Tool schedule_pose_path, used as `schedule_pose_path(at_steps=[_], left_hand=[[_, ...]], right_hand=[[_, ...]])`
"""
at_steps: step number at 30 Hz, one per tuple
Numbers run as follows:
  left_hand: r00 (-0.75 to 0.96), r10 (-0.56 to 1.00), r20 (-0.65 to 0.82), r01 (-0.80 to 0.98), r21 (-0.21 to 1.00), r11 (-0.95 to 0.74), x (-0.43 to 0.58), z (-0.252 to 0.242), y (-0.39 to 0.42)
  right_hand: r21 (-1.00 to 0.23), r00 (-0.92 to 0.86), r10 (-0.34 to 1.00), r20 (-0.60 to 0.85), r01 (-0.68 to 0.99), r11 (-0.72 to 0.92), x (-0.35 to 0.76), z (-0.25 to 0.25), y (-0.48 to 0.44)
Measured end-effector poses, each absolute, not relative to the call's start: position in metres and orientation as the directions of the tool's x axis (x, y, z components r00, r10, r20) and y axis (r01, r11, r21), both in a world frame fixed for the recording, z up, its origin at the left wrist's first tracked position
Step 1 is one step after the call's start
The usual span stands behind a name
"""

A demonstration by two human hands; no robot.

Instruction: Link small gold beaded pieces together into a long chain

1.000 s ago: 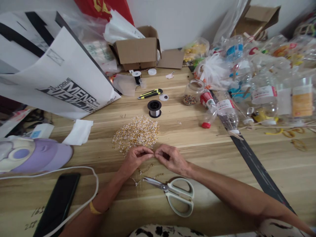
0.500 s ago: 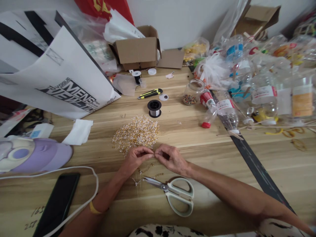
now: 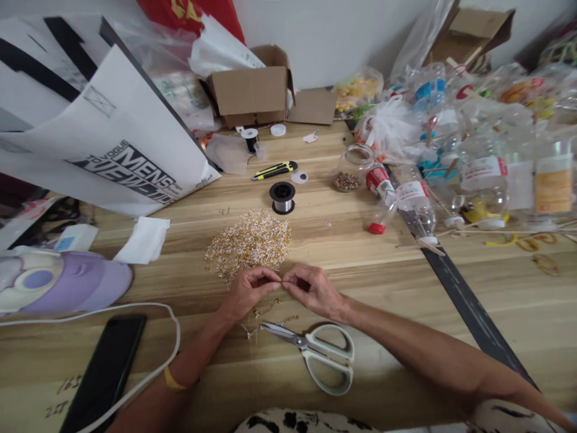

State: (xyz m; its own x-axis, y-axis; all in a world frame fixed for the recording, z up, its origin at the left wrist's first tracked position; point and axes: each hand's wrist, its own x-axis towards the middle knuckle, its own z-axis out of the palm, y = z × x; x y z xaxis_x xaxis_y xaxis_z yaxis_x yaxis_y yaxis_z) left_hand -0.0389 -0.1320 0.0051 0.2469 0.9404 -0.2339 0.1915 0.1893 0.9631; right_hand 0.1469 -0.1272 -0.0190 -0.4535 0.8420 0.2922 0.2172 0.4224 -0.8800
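My left hand [image 3: 247, 291] and my right hand [image 3: 311, 290] meet fingertip to fingertip just above the wooden table [image 3: 387, 282], both pinched on a small gold piece too tiny to name. A thin gold beaded strand [image 3: 265, 319] trails on the table under my hands. Right behind my fingers lies a heap of gold and clear beaded bits [image 3: 250, 243]. White-handled scissors [image 3: 322, 355] rest just in front of my right wrist.
A spool of clear thread [image 3: 282, 198], a yellow-black utility knife [image 3: 274, 171] and a jar of beads [image 3: 351, 168] lie further back. Plastic bottles [image 3: 451, 174] crowd the right. A black phone [image 3: 106, 373], white cable [image 3: 148, 337] and purple cap [image 3: 63, 279] sit left, below a white bag [image 3: 112, 138].
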Motion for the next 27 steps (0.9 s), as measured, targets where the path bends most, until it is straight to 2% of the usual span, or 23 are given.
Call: schedule_pose_path(at_steps=[7,13,27], left_hand=[[0.236,0.942,-0.239,0.132,0.968,0.213,-0.0390,0.0013,-0.1322],[0.244,0.940,-0.241,0.158,0.966,0.206,-0.0392,0.0041,-0.1320],[0.247,0.934,-0.258,0.208,0.956,0.210,-0.0404,0.0018,-0.1311]], right_hand=[[-0.922,-0.435,0.866,0.246,0.170,0.347,0.1465,-0.0191,-0.1279],[-0.940,-0.434,0.875,0.216,0.149,0.306,0.1468,-0.0191,-0.1275],[-0.947,-0.455,0.860,0.232,0.097,0.307,0.1463,-0.0236,-0.1285]])
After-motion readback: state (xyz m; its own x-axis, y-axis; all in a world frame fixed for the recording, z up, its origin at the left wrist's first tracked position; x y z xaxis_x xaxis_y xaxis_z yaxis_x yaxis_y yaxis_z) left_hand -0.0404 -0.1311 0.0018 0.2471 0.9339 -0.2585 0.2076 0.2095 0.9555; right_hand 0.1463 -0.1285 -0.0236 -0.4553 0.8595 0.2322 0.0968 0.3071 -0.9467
